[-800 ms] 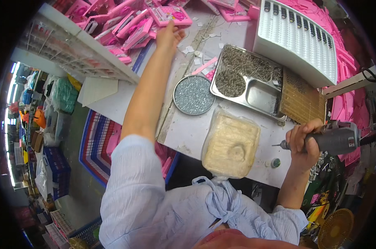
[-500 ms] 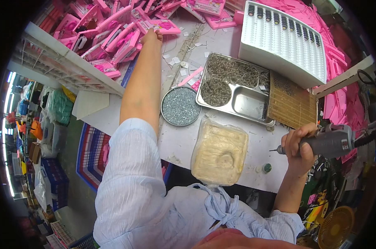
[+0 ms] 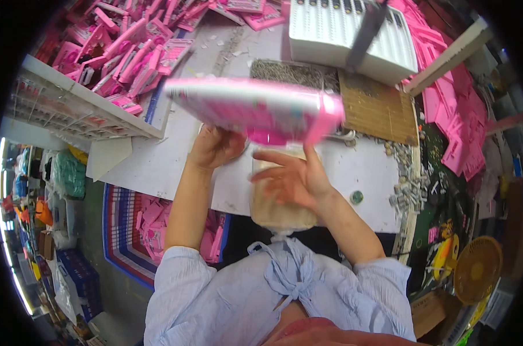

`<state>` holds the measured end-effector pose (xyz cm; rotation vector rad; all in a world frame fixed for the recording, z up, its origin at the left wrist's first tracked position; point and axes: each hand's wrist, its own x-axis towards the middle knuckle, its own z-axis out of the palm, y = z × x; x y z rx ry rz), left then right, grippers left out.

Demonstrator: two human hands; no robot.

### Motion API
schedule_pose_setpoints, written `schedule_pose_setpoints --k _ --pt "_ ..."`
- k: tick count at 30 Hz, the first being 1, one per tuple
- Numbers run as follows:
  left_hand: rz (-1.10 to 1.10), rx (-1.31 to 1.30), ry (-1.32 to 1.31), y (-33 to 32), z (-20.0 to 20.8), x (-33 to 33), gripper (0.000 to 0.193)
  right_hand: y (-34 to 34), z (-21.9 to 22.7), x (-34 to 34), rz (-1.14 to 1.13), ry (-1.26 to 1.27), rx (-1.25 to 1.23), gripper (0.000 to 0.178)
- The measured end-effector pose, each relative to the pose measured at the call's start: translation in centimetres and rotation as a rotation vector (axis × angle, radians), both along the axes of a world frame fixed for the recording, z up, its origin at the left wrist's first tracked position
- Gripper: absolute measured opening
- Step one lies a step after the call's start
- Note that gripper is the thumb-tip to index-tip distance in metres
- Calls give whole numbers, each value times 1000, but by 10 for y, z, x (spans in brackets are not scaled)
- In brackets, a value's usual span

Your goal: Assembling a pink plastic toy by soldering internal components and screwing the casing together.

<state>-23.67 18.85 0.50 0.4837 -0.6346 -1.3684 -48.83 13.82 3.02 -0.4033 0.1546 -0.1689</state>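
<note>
A pink plastic toy casing (image 3: 256, 112) with a printed face, smeared by motion, is held up over the middle of the table. My left hand (image 3: 215, 147) grips it from below at its near side. Close under its right end is my right hand (image 3: 293, 176), fingers spread and somewhat blurred; whether the thumb touches the casing I cannot tell. Below that hand lies a yellowish block in clear plastic (image 3: 276, 216). The electric screwdriver (image 3: 367, 34) hangs free, blurred, in front of the white rack. Casing and hands hide the round dish of small metal parts.
Pink casings (image 3: 129, 52) are heaped at the far left. Behind the casing stand a metal tray of screws (image 3: 293, 72), a brown slatted board (image 3: 377, 109) and a white rack (image 3: 325, 34). A striped basket (image 3: 123, 230) with pink parts sits below the table's left edge. Small metal parts (image 3: 408, 193) line the right edge.
My left hand has drawn a pink casing from the heap toward me. My right hand has let go of the screwdriver, which now hangs higher up, and moved left to the casing. The view has shifted.
</note>
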Motion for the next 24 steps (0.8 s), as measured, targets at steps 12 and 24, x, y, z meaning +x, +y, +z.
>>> schedule_pose_setpoints --k 12,24 --pt "-188 228 -584 28 32 7 53 34 17 -23 -221 167 -299 53" --pt "168 -344 -1586 112 5 -106 35 25 -4 -64 -427 965 -1312 34"
